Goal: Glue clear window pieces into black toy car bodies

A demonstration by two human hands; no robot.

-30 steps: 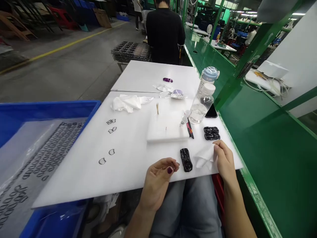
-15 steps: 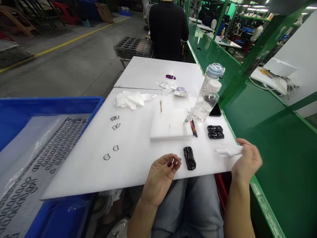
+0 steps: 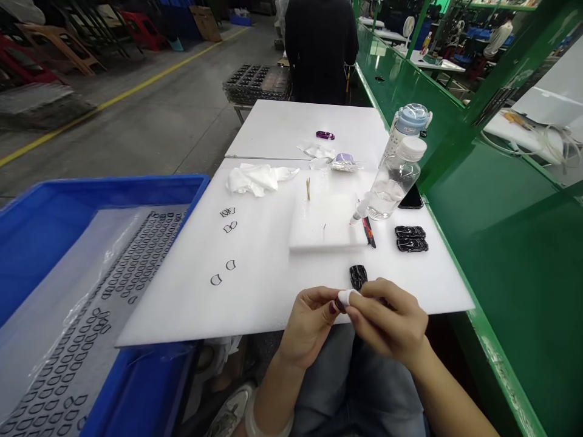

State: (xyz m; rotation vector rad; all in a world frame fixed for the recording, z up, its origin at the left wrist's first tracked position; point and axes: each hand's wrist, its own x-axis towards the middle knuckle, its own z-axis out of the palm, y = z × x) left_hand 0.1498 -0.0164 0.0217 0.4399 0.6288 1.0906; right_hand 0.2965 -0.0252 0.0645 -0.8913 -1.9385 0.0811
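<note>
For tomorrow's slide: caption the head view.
Left hand and right hand meet at a white cloth near a black car-shaped piece.

At the white worktop [image 3: 259,297]'s near edge, the left hand [image 3: 307,328] pinches a small dark piece [image 3: 339,304] while the right hand [image 3: 395,320] holds white tissue [image 3: 350,297] against it. A black car-shaped object [image 3: 358,276] lies just beyond; thin dark frames [image 3: 234,266] lie between a white block [image 3: 310,226] and blue bin [image 3: 136,195].

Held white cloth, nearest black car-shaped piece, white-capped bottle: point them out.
Held white cloth [image 3: 348,297], head view: its exposed middle.
Black car-shaped piece [image 3: 357,276], head view: its visible end.
White-capped bottle [image 3: 392,186], head view: its clear body.
</note>
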